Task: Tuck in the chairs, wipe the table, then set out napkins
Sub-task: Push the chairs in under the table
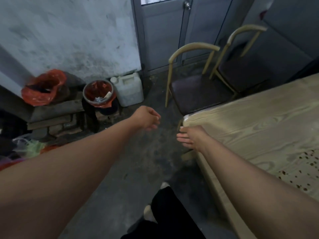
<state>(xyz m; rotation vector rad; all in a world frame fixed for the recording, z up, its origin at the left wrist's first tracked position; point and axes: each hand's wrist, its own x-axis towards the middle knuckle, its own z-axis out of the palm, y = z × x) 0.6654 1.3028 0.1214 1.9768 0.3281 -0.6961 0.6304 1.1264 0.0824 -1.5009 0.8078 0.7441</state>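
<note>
left hand (pixel 148 120) empty over grey concrete floor (pixel 146 161), fingers loosely curled; right hand (pixel 189 139) empty beside corner of pale wood-grain worktop (pixel 259 121), fingers relaxed. two tan-framed dark-seated chairs (pixel 193 94) untucked beyond it.

I see a stained white wall (pixel 69 31), a grey door (pixel 164 31) (knob (pixel 187 5) up top), a dark concrete floor (pixel 138 161), and a lined bin (pixel 98 94) beside a white jug (pixel 129 88).

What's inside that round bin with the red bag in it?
The round grey bin lined with a red plastic bag holds a few pale scraps of rubbish on top. Anything deeper is covered by them and the bag.
</note>
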